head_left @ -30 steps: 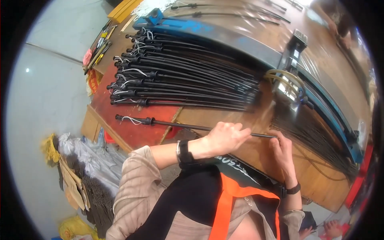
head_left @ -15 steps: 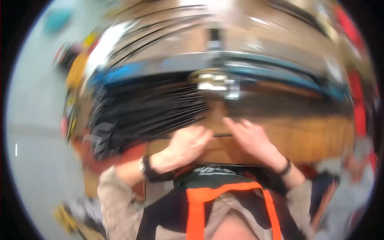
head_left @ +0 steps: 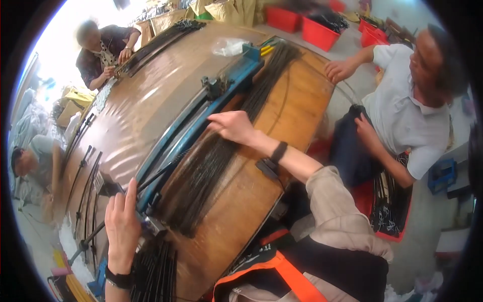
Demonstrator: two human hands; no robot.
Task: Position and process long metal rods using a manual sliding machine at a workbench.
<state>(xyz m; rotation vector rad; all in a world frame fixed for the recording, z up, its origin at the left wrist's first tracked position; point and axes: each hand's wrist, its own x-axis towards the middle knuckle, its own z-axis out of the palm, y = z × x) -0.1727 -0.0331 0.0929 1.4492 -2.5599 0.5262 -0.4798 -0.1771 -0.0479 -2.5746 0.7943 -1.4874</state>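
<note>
A long black cable (head_left: 155,178) runs slantwise past the near end of a blue metal rail (head_left: 173,143) bolted on the workbench. My left hand (head_left: 123,229) is closed around the cable beside the rail's near end, with the index finger pointing up. Farther along, my right hand (head_left: 235,127) hangs over the rail's near side with fingers pinched together; whatever is between the fingertips is too small to make out. A small metal clamp block (head_left: 215,86) sits on the rail beyond it. Beside the rail lies a bundle of black cables (head_left: 201,186).
Another bundle of black cables (head_left: 156,272) lies near my left forearm. A co-worker (head_left: 410,95) sits at the right, handling a cable; another person (head_left: 103,53) works at the far left edge. Red bins (head_left: 319,34) stand at the back, and a red crate (head_left: 390,234) of cables at the right.
The view has swung round from a blurred one. My hands, close together before, are now wide apart: the left at the rail's near end, the right farther along it.
</note>
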